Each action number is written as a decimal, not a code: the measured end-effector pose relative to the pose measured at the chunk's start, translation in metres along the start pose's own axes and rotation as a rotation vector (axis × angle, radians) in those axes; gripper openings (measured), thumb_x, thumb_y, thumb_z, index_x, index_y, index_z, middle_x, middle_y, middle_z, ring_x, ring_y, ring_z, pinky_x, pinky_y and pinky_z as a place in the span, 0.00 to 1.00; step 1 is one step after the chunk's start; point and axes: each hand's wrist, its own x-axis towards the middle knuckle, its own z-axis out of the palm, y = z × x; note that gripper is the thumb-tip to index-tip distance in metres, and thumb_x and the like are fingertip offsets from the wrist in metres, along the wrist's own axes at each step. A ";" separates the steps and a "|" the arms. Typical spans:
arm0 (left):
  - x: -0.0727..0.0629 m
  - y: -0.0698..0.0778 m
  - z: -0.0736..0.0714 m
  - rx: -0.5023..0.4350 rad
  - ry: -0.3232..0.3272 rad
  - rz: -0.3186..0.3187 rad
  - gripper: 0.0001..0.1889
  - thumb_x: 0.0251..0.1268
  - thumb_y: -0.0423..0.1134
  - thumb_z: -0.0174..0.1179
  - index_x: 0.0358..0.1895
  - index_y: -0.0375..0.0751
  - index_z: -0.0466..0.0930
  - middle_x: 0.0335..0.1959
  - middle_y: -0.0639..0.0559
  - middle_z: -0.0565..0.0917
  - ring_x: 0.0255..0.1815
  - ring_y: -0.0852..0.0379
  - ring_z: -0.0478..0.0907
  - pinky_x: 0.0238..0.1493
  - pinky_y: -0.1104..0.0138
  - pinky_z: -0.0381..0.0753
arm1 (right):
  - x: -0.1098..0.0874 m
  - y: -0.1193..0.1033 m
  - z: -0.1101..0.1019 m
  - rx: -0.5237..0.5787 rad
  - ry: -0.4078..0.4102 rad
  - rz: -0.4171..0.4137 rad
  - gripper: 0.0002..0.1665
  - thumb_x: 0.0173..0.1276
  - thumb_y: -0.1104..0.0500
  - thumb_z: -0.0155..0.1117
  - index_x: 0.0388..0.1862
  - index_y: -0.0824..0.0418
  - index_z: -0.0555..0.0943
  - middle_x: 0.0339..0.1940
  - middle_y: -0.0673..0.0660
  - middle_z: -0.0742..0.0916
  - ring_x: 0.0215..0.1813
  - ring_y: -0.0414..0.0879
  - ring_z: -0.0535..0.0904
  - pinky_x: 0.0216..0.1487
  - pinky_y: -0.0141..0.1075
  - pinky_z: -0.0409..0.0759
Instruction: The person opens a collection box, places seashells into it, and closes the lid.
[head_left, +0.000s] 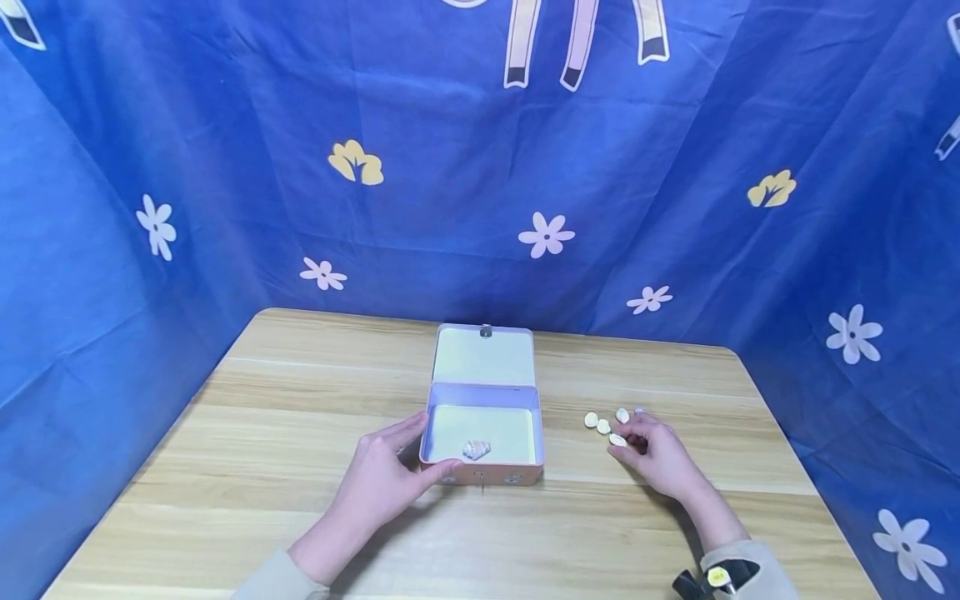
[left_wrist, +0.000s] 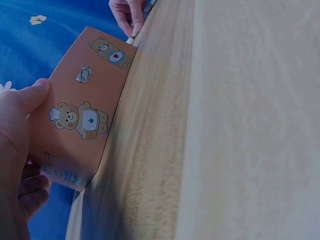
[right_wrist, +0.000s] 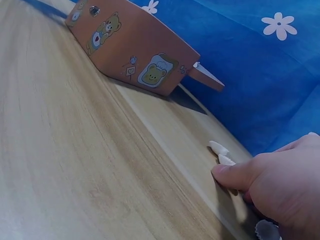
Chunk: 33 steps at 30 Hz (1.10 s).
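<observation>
A hinged tin box (head_left: 482,475) stands on the table with its lid raised, and a spiral seashell (head_left: 476,450) lies inside near the front wall. My left hand (head_left: 382,471) grips the box's front left corner, thumb on the front face and fingers along the left side. To the right of the box, my right hand (head_left: 656,454) pinches a small white seashell (head_left: 617,440) between thumb and fingers, low at the tabletop. Several other white shells (head_left: 591,420) lie just beyond those fingertips. In the right wrist view a grey ridged shell (right_wrist: 267,230) shows below the hand.
The wood-grain table (head_left: 300,383) carries the box and shells. Blue cloth (head_left: 450,208) with flowers and animal figures hangs around its back and sides. The raised lid (head_left: 484,355) leans back toward the cloth. A dark strap device (head_left: 720,577) sits at the right wrist.
</observation>
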 end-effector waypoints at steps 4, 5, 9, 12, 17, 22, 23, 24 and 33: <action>0.000 0.001 0.000 -0.008 0.001 -0.003 0.47 0.48 0.66 0.81 0.62 0.29 0.84 0.61 0.39 0.85 0.61 0.41 0.83 0.62 0.51 0.83 | 0.000 0.000 0.000 0.001 -0.019 -0.010 0.14 0.64 0.65 0.80 0.48 0.65 0.90 0.40 0.48 0.85 0.39 0.41 0.78 0.39 0.33 0.81; 0.000 0.001 -0.001 -0.010 0.002 -0.004 0.47 0.48 0.66 0.81 0.62 0.29 0.84 0.61 0.40 0.85 0.61 0.42 0.83 0.62 0.51 0.83 | 0.000 0.000 0.000 0.000 -0.020 -0.012 0.13 0.65 0.65 0.80 0.48 0.64 0.90 0.39 0.48 0.85 0.38 0.41 0.78 0.39 0.33 0.81; 0.000 0.001 0.000 -0.012 0.009 0.003 0.47 0.49 0.66 0.81 0.62 0.29 0.84 0.60 0.40 0.85 0.61 0.43 0.83 0.62 0.52 0.83 | -0.001 -0.001 -0.001 0.007 -0.006 -0.016 0.12 0.64 0.66 0.80 0.46 0.62 0.90 0.36 0.47 0.83 0.37 0.41 0.77 0.37 0.33 0.79; 0.000 0.001 0.000 -0.012 0.012 0.009 0.47 0.48 0.66 0.81 0.62 0.29 0.84 0.60 0.40 0.85 0.61 0.43 0.84 0.62 0.51 0.84 | -0.002 -0.003 -0.003 0.032 0.007 -0.008 0.12 0.63 0.66 0.80 0.46 0.63 0.90 0.33 0.46 0.84 0.36 0.40 0.78 0.38 0.33 0.80; 0.000 0.002 -0.001 -0.008 0.011 0.007 0.47 0.47 0.64 0.83 0.61 0.29 0.84 0.60 0.39 0.85 0.60 0.41 0.84 0.61 0.51 0.83 | 0.001 -0.010 -0.009 0.102 0.020 0.027 0.13 0.64 0.66 0.80 0.47 0.65 0.89 0.31 0.47 0.85 0.33 0.40 0.79 0.36 0.32 0.82; 0.000 0.002 -0.001 -0.015 0.017 0.011 0.47 0.48 0.64 0.82 0.61 0.28 0.84 0.59 0.37 0.85 0.60 0.40 0.84 0.61 0.50 0.83 | 0.009 -0.020 -0.016 0.132 0.033 0.023 0.14 0.64 0.66 0.80 0.47 0.67 0.89 0.33 0.49 0.87 0.34 0.41 0.82 0.36 0.32 0.83; 0.000 0.002 -0.001 -0.014 0.016 0.009 0.47 0.48 0.64 0.82 0.61 0.28 0.84 0.60 0.37 0.85 0.60 0.40 0.84 0.61 0.50 0.83 | 0.011 -0.022 -0.017 0.132 0.030 0.021 0.14 0.64 0.66 0.80 0.48 0.67 0.89 0.33 0.48 0.87 0.35 0.41 0.83 0.37 0.32 0.84; 0.000 0.002 -0.001 -0.014 0.014 0.006 0.47 0.48 0.64 0.82 0.61 0.27 0.84 0.60 0.37 0.85 0.60 0.40 0.84 0.61 0.49 0.83 | 0.013 -0.024 -0.018 0.133 0.028 0.011 0.14 0.65 0.65 0.80 0.48 0.67 0.89 0.33 0.48 0.88 0.36 0.42 0.83 0.38 0.32 0.85; 0.000 0.001 0.000 -0.003 0.022 0.006 0.46 0.47 0.64 0.83 0.60 0.27 0.84 0.59 0.40 0.86 0.60 0.40 0.84 0.61 0.50 0.84 | 0.030 -0.054 -0.022 0.163 0.012 -0.042 0.16 0.67 0.60 0.80 0.51 0.63 0.89 0.36 0.44 0.90 0.39 0.43 0.87 0.42 0.37 0.88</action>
